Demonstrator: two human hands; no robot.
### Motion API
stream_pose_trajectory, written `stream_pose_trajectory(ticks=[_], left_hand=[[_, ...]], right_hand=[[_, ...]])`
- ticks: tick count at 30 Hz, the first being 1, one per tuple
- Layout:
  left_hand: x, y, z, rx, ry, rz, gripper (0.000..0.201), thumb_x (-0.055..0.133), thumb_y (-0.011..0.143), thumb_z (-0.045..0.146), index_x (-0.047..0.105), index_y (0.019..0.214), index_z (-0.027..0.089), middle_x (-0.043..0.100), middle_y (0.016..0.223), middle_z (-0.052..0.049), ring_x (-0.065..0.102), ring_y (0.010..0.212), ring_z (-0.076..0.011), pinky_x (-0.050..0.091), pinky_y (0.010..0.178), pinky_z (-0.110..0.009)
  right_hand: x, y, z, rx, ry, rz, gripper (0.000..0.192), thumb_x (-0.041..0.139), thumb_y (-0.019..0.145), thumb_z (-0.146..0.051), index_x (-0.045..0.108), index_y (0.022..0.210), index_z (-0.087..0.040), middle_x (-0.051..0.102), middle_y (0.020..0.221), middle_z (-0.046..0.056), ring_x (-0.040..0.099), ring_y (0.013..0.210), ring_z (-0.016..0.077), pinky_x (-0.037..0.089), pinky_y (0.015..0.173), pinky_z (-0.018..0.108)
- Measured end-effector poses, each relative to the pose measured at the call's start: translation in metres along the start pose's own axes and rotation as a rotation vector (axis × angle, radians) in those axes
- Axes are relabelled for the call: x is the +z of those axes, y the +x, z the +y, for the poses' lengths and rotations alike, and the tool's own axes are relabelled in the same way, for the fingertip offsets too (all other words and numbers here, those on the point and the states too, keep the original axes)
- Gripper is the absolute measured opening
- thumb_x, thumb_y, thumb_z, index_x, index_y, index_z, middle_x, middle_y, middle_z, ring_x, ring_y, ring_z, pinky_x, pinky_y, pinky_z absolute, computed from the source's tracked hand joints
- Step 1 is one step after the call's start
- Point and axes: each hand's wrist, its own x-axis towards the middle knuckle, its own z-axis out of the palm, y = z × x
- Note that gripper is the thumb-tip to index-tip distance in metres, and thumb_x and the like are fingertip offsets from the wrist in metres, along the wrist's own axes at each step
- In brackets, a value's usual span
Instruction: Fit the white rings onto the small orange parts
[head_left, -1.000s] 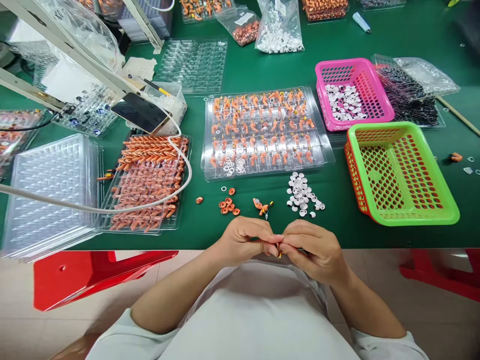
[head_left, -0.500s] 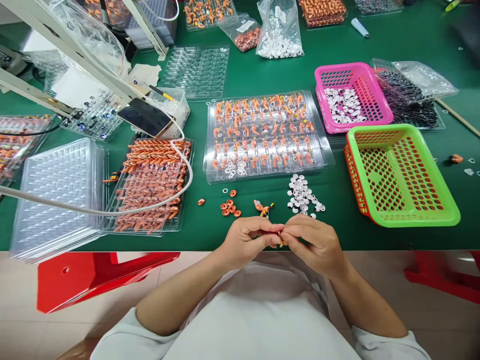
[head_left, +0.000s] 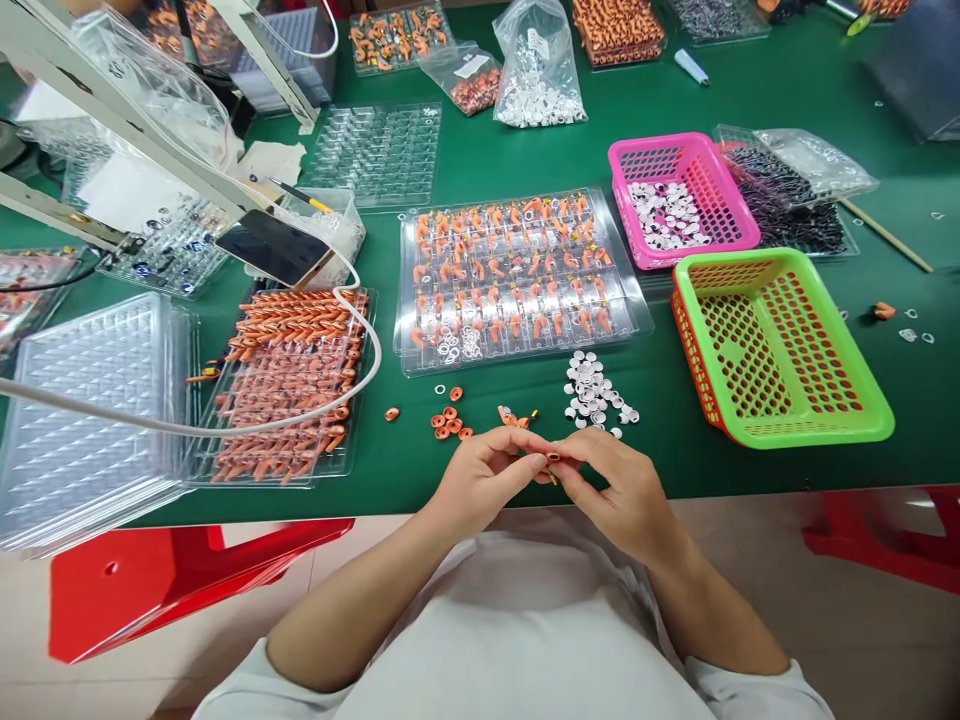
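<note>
My left hand [head_left: 487,475] and my right hand [head_left: 615,490] meet at the table's near edge, both closed on one small orange part [head_left: 553,458] with a dark opening and a yellow bit below it. Fingers cover most of that part. Just beyond my left fingers lies an orange curved piece [head_left: 512,416] with a yellow tip. Several orange ring-shaped caps [head_left: 448,424] are loose to the left. A pile of small white discs [head_left: 592,385] spreads beyond my right hand. Farther back, a clear tray [head_left: 517,275] carries rows of orange curved pieces.
At right stand a green basket [head_left: 855,400] and a pink basket [head_left: 742,215] holding white pieces. On the left are a tray of orange parts [head_left: 285,400], stacked clear trays [head_left: 90,390] and a phone [head_left: 274,247]. A white cable [head_left: 187,431] loops over them.
My fingers have shifted around the small part, and its dark opening now shows upward between them. The whole view has moved slightly, so the table things appear farther left.
</note>
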Motion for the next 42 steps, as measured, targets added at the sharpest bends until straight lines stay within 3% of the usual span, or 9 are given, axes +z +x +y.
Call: stream_pose_trajectory(ticks=[4,7,11,15,21,29,34,42], left_hand=[[-0.001,0.001,-0.002,0.010,0.074,0.027,0.015,0.077,0.076,0.022,0.071,0.088,0.015,0.074,0.089,-0.004,0.070,0.082,-0.0150,0.057,0.076,-0.024],[-0.001,0.000,-0.005,0.032,0.114,0.062,0.015,0.077,0.076,0.022,0.072,0.089,0.015,0.074,0.089,-0.006,0.069,0.081,-0.0163,0.057,0.077,-0.026],[-0.001,-0.002,-0.007,0.118,0.105,0.056,0.013,0.075,0.076,0.016,0.073,0.089,0.017,0.073,0.093,-0.006,0.069,0.090,-0.0188,0.058,0.083,-0.029],[-0.001,-0.003,-0.006,0.163,0.096,0.006,0.009,0.073,0.078,0.012,0.075,0.085,0.017,0.072,0.094,-0.007,0.069,0.091,-0.0195,0.058,0.083,-0.031],[0.001,-0.003,0.000,0.049,0.012,-0.062,0.013,0.075,0.077,0.014,0.074,0.089,0.019,0.072,0.096,-0.006,0.068,0.090,-0.0178,0.058,0.082,-0.029],[0.007,0.000,0.001,-0.075,-0.088,0.069,0.027,0.079,0.072,0.018,0.070,0.098,0.015,0.073,0.091,-0.005,0.069,0.089,-0.0177,0.057,0.082,-0.030],[0.008,0.003,0.003,-0.176,-0.056,0.065,0.022,0.078,0.073,0.019,0.072,0.093,0.013,0.073,0.084,-0.004,0.068,0.077,-0.0136,0.056,0.078,-0.027],[0.009,0.004,0.001,-0.203,-0.033,0.054,0.016,0.075,0.075,0.023,0.071,0.085,0.012,0.072,0.075,-0.003,0.066,0.068,-0.0131,0.055,0.071,-0.027]], right_hand=[[0.001,0.000,0.000,-0.143,-0.270,0.062,0.021,0.060,0.088,-0.008,0.063,0.107,-0.017,0.065,0.084,0.008,0.060,0.075,0.0187,0.052,0.064,0.032],[0.000,0.000,0.001,-0.168,-0.376,0.073,0.022,0.062,0.087,-0.010,0.063,0.107,-0.017,0.065,0.088,0.010,0.061,0.079,0.0212,0.053,0.066,0.035],[-0.002,0.001,0.000,-0.112,-0.216,0.057,0.026,0.061,0.087,-0.009,0.060,0.110,-0.020,0.067,0.104,0.010,0.063,0.096,0.0220,0.055,0.081,0.037],[-0.003,0.000,0.000,-0.069,-0.069,0.046,0.026,0.059,0.087,-0.008,0.059,0.108,-0.023,0.068,0.095,0.004,0.065,0.089,0.0179,0.055,0.078,0.033],[-0.004,-0.002,0.001,-0.111,-0.128,0.072,0.027,0.060,0.085,-0.005,0.059,0.105,-0.023,0.064,0.093,0.005,0.063,0.084,0.0183,0.056,0.072,0.033],[-0.001,-0.005,0.004,-0.117,-0.127,0.111,0.036,0.062,0.084,-0.003,0.055,0.112,-0.025,0.066,0.093,0.005,0.064,0.086,0.0191,0.057,0.072,0.034],[0.002,-0.005,0.006,-0.121,-0.129,0.122,0.034,0.062,0.085,-0.004,0.056,0.111,-0.025,0.067,0.094,0.005,0.065,0.087,0.0191,0.057,0.073,0.034],[0.004,-0.008,0.008,-0.103,-0.127,0.136,0.033,0.063,0.085,-0.005,0.057,0.110,-0.025,0.067,0.093,0.005,0.065,0.086,0.0198,0.058,0.073,0.035]])
